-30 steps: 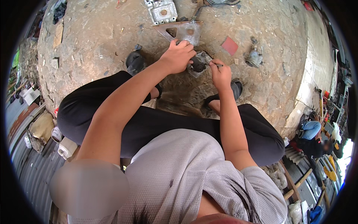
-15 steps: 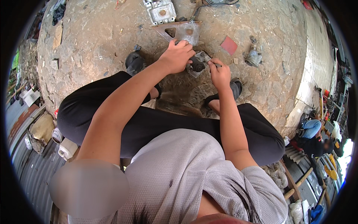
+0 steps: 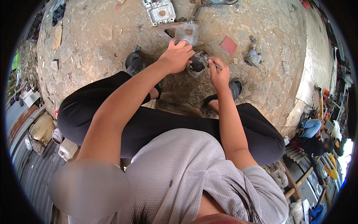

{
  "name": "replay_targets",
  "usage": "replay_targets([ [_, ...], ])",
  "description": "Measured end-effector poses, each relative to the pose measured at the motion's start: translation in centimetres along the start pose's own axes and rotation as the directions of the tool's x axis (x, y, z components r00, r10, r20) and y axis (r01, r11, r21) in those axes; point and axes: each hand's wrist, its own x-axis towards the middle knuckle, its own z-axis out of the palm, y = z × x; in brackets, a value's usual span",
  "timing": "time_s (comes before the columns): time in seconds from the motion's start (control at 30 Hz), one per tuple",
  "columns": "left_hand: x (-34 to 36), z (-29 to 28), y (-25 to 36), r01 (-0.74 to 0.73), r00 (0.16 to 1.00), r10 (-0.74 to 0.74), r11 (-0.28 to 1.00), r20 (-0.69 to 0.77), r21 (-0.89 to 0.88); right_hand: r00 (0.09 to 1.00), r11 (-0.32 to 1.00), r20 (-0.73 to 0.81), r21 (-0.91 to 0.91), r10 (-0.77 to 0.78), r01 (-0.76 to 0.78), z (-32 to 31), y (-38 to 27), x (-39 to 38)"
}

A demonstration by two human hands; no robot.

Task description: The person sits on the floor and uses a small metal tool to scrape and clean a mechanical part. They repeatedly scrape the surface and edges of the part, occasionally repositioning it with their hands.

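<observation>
Light grey textured short-sleeved shirt [image 3: 179, 160] with small dark spot [image 3: 171, 183], black trousers [image 3: 164, 121], dark footwear [image 3: 235, 88]

The rough brown floor [image 3: 97, 44] carries a red square [image 3: 228, 45], a metal fitting [image 3: 254, 58] and a pale casing [image 3: 167, 9].

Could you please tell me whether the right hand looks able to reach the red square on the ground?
Probably yes: the red square lies just ahead of the right hand, with nothing tall standing between them. That hand holds a slim tool, though, which might need putting down first.
</observation>
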Motion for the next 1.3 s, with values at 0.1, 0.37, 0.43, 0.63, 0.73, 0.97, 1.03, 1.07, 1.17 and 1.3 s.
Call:
replay_targets([
  [0.1,0.0,0.0,0.0,0.002,1.0,-0.002,1.0,-0.001,-0.001,0.997,0.996,0.05,-0.069,0.053,-0.05,-0.4,0.0,0.1],
  [0.37,-0.1,0.1,0.0,0.004,1.0,-0.004,1.0,-0.013,-0.003,0.996,0.995,0.038,0.058,0.08,-0.083,-0.3,-0.1,0.2],
  [0.43,-0.1,0.1,0.0,0.003,1.0,-0.004,1.0,-0.016,-0.013,0.992,0.992,0.016,0.038,0.123,-0.124,-0.2,-0.3,0.2],
  [0.63,0.0,0.0,0.0,0.001,1.0,-0.001,1.0,-0.019,-0.015,0.997,0.998,-0.053,0.029,0.059,-0.058,0.1,0.5,0.0],
  [0.73,0.0,0.2,-0.1,0.001,1.0,-0.001,1.0,-0.027,-0.017,0.999,0.997,-0.004,0.061,0.044,-0.044,0.0,0.3,0.0],
  [0.97,-0.1,-0.1,0.1,0.001,0.999,-0.002,1.0,-0.035,-0.018,0.999,1.0,-0.038,0.02,0.006,-0.005,0.2,0.5,0.4],
  [1.03,-0.1,0.0,0.0,0.002,1.0,-0.003,1.0,-0.03,-0.016,1.0,1.0,0.029,-0.02,0.004,-0.004,-0.5,0.6,0.6],
  [1.07,-0.1,0.1,0.0,0.003,1.0,-0.004,1.0,-0.028,-0.015,0.996,0.996,0.065,0.049,0.067,-0.07,-0.4,0.5,0.5],
  [1.17,-0.4,0.2,0.1,-0.016,0.999,0.016,1.0,-0.046,-0.004,0.975,0.96,0.15,0.202,0.164,-0.192,0.1,0.8,0.3],
  [1.3,-0.9,0.2,0.4,-0.003,0.999,0.004,1.0,-0.037,0.024,0.987,0.976,0.131,0.184,0.095,-0.118,0.2,0.7,0.6],
])
